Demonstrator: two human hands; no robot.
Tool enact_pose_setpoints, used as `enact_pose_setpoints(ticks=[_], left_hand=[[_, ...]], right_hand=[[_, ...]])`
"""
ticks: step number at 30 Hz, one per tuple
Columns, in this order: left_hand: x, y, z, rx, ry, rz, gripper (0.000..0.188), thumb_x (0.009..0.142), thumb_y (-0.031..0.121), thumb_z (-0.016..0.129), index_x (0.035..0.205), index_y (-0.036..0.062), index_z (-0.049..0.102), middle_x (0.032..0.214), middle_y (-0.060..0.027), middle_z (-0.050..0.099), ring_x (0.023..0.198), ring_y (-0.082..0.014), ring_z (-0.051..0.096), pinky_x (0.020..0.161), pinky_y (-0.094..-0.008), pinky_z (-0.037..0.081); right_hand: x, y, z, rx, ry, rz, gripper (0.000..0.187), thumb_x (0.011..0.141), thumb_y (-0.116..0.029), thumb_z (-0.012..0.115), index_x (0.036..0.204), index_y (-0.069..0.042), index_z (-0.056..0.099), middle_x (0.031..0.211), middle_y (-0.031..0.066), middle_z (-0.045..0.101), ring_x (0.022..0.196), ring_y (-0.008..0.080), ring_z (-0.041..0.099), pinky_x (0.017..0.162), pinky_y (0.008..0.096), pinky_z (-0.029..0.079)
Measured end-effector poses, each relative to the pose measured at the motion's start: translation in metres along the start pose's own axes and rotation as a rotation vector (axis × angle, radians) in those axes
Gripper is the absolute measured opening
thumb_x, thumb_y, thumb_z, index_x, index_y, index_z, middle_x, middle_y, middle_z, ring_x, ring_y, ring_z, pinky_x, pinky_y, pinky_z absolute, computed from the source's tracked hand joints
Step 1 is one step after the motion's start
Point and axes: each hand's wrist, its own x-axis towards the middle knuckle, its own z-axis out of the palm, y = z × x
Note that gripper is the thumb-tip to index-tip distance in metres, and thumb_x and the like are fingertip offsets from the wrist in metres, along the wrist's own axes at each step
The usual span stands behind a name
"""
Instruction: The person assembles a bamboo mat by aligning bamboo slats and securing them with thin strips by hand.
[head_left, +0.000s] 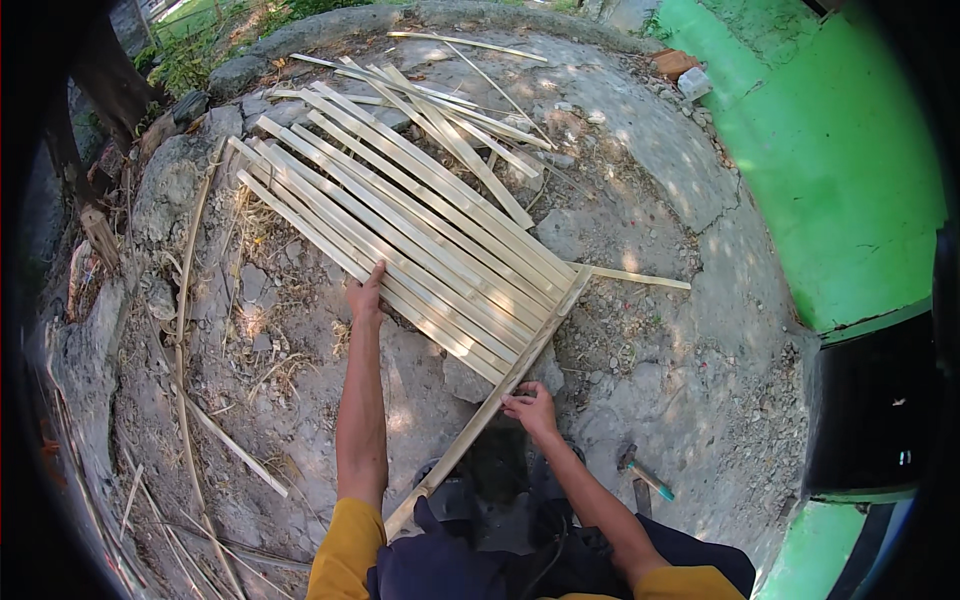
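Note:
Pale bamboo slats [400, 215] lie side by side on the ground, their lower right ends meeting a long crosspiece strip [545, 335]. The crosspiece runs slantwise down toward my body. At the near edge of the row, my left hand [366, 296] grips the outermost slat [425, 328], a finger laid over its top. My right hand [533, 410] is beside the crosspiece, just below the slat ends. Its thumb and fingertips are pinched together against the strip; anything small between them is too hard to see.
A hammer [648, 475] with a teal-ended handle lies right of my legs. Loose strips [440, 130] are heaped beyond the row; a long strip [183, 330] curves along the left. Rubble and cracked ground surround them. A green wall [830, 170] stands at right, tree trunks [110, 80] at far left.

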Motion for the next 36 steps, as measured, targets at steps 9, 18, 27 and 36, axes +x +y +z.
enact_pose_setpoints(ticks=[9,18,27,36], left_hand=[[0.002,0.004,-0.006,0.160,0.064,0.057,0.053,0.079,0.028,0.089,0.113,-0.0066,0.068,0.104,-0.0145,0.073,0.089,-0.0239,0.071,0.079,-0.0388,0.057],[-0.010,0.006,-0.004,-0.019,-0.079,-0.077,0.054,0.081,0.033,0.088,0.112,-0.0061,0.068,0.104,-0.0144,0.073,0.091,-0.0243,0.071,0.078,-0.0393,0.057],[0.006,0.004,-0.010,0.256,0.011,-0.062,0.057,0.078,0.034,0.089,0.111,-0.0069,0.068,0.102,-0.0138,0.073,0.085,-0.0245,0.071,0.066,-0.0364,0.057],[-0.034,0.018,-0.028,0.182,-0.187,0.042,0.061,0.088,0.027,0.079,0.132,-0.0033,0.051,0.101,-0.0135,0.070,0.077,-0.0198,0.067,0.060,-0.0350,0.054]], right_hand=[[-0.010,-0.005,0.014,0.086,0.037,0.001,0.044,0.084,0.006,0.076,0.116,0.002,0.045,0.096,0.0189,0.071,0.084,0.0245,0.072,0.077,0.0341,0.063],[-0.006,-0.003,0.004,0.044,0.018,0.008,0.044,0.087,0.001,0.076,0.118,0.000,0.045,0.096,0.0174,0.072,0.084,0.0230,0.073,0.072,0.0316,0.062],[-0.008,-0.004,-0.003,-0.155,-0.060,-0.047,0.045,0.089,-0.015,0.079,0.115,-0.004,0.044,0.092,0.0152,0.074,0.078,0.0215,0.074,0.062,0.0303,0.057],[0.010,-0.043,-0.037,-0.711,-0.314,0.104,0.054,0.088,-0.039,0.079,0.113,0.000,0.052,0.084,0.0137,0.073,0.066,0.0171,0.071,0.058,0.0311,0.057]])
